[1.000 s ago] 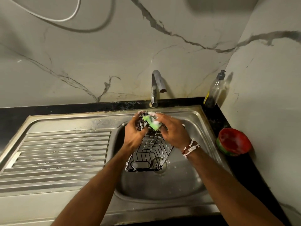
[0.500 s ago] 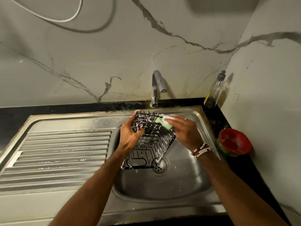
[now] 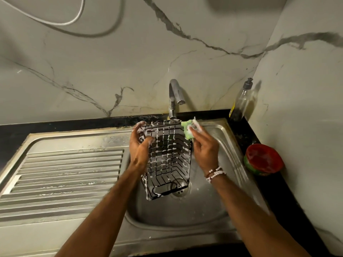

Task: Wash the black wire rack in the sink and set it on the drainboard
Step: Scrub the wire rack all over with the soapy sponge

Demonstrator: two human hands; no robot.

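The black wire rack, streaked with white suds, stands tilted over the steel sink basin, its lower end near the drain. My left hand grips the rack's upper left edge. My right hand pinches a soapy green sponge against the rack's upper right corner, just below the tap. No water runs from the tap. The ribbed drainboard lies to the left of the basin.
A clear soap pump bottle stands in the back right corner on the black counter. A red and green bowl sits right of the sink by the side wall. A white cable hangs on the marble back wall.
The rack has turned so its grid faces up and stands more upright. My right hand slid the sponge from the rack's top middle to its upper right corner.
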